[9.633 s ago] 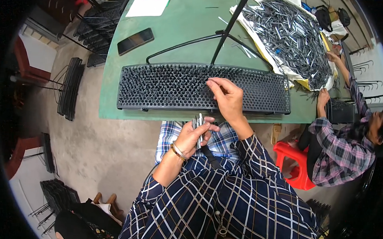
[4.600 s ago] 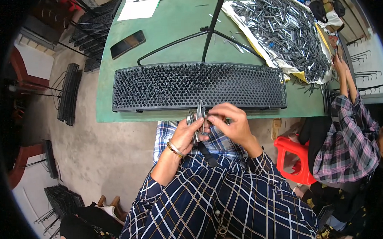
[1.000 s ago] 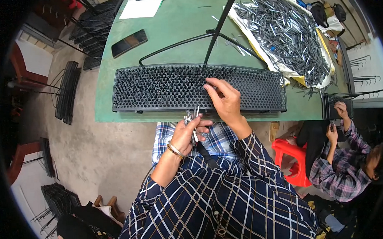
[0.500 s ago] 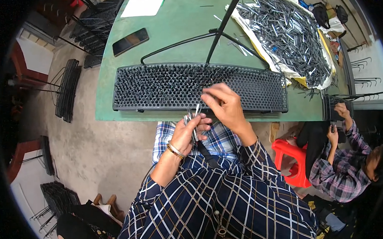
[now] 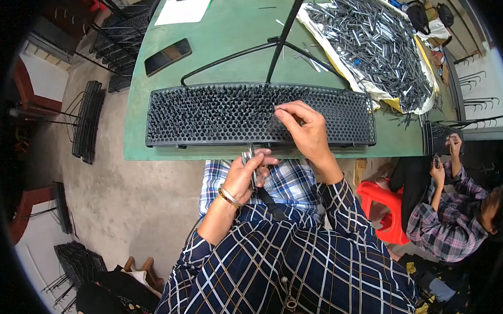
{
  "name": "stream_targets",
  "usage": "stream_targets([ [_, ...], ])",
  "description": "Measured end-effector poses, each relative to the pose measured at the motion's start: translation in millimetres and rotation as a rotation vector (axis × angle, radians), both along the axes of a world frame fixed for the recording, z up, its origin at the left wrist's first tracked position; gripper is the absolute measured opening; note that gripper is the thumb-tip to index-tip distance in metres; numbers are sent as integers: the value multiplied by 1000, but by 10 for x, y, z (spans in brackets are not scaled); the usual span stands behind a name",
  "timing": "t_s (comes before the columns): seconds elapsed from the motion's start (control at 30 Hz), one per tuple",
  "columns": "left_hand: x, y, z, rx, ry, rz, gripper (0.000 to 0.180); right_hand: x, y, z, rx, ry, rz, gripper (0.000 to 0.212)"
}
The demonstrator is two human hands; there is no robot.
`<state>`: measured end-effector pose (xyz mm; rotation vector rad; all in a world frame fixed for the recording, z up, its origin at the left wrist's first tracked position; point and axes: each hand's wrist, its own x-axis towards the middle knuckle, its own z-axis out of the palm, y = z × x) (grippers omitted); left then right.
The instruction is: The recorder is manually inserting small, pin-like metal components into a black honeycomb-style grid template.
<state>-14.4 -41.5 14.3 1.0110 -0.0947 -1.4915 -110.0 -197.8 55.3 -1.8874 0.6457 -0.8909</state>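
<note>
A long black perforated rack [image 5: 349, 124] lies along the table's near edge. Dark slim pieces stand up from many of its holes on the left and in the middle, while bare holes show on the right. My left hand [image 5: 241, 179], just below the rack's front edge, is closed around several slim metal strips [image 5: 250, 150], dark and silvery, their ends pointing up. Over the rack's middle, my right hand [image 5: 309, 136] pinches thumb and fingertips together close to the holes. Whatever lies between those fingertips is too small to make out.
A black rod frame [image 5: 277, 52] rises behind the rack. On the green table [image 5: 234, 23] lie a phone [image 5: 168, 57], white paper [image 5: 184, 9] and a white sack [image 5: 343, 66] heaped with strips. Another person [image 5: 449, 214] works at the right near a red stool [image 5: 380, 211].
My right hand has gone from spread fingers just above my left hand to a pinch over the rack's middle. A bright strip no longer sticks up from my left hand.
</note>
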Motion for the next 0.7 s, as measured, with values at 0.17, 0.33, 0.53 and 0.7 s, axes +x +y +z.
stream_targets([
  [0.17,3,6,9,19,-7,-6,24,42,-71,-114,-129,17,59,12],
  [0.33,24,6,16,33,32,-5,26,33,-47,-104,-162,27,20,12],
  [0.53,43,19,3,32,53,-22,25,21,-74,-158,-178,33,16,12],
  [0.7,41,22,-35,-9,81,-41,29,16,-9,-93,-146,-17,2,11],
])
